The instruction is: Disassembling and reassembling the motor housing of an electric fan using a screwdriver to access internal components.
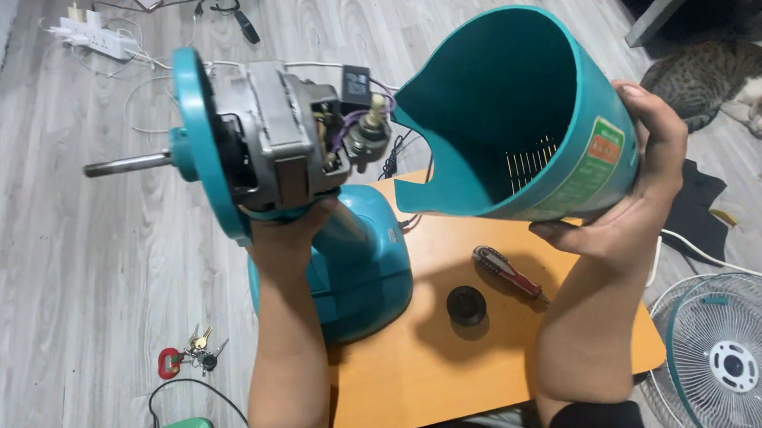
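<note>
At frame center the left hand (292, 232) clasps the bare fan motor (282, 143) while the right hand (644, 185) grips the removed teal rear cover (519, 118); judging by this, realigning follows.

Even, soft indoor light falls from above; the hands cast a broad, dim shadow on the orange table (443, 368). Focus is sharp, with slight wide-angle stretching at the edges

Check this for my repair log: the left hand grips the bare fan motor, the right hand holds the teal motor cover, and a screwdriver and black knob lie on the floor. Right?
Not quite. The head view shows the screwdriver and black knob lying on the orange table, not the floor. The rest stands: left hand on the motor, right hand holding the teal cover.
</note>
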